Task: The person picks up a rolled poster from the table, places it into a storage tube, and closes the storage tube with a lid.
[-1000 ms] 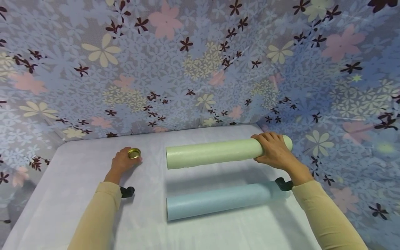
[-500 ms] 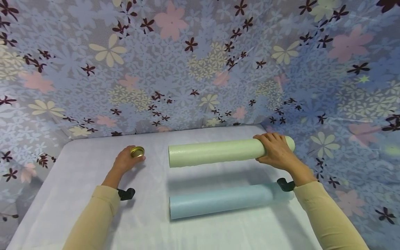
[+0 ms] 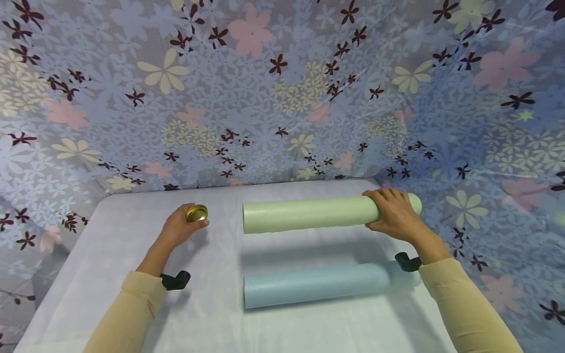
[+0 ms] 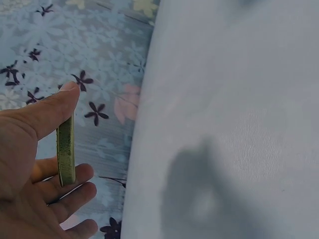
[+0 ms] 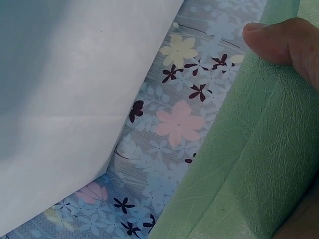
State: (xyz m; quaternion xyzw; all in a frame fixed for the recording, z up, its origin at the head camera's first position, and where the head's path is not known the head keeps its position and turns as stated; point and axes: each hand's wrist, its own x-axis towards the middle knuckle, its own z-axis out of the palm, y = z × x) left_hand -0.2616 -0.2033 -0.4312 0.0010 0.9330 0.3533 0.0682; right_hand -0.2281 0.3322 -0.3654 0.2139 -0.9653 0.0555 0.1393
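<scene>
In the head view, my left hand [image 3: 177, 228] pinches a small golden-yellow roll of tape [image 3: 196, 213] by its edge, raised above the white-covered table. The left wrist view shows the tape roll [image 4: 66, 152] edge-on, between the thumb above and the fingers below. My right hand [image 3: 394, 214] grips a long roll of pale-green textured paper [image 3: 309, 214] near its right end, holding it over the table with a shadow beneath. In the right wrist view, the thumb lies along the green roll [image 5: 249, 149]. Nearer me, a light-blue roll [image 3: 318, 285] lies on the table.
The white-covered table [image 3: 212, 318] meets flower-patterned cloth [image 3: 265, 122] along its back edge, and more of that cloth hangs at the left and right sides. A dark camera mount [image 3: 176, 280] sits on each wrist.
The head view has shifted slightly. My left forearm has swung a little outward, the hand still on the tape roll. The green roll's left end has risen slightly; the blue roll stays put.
</scene>
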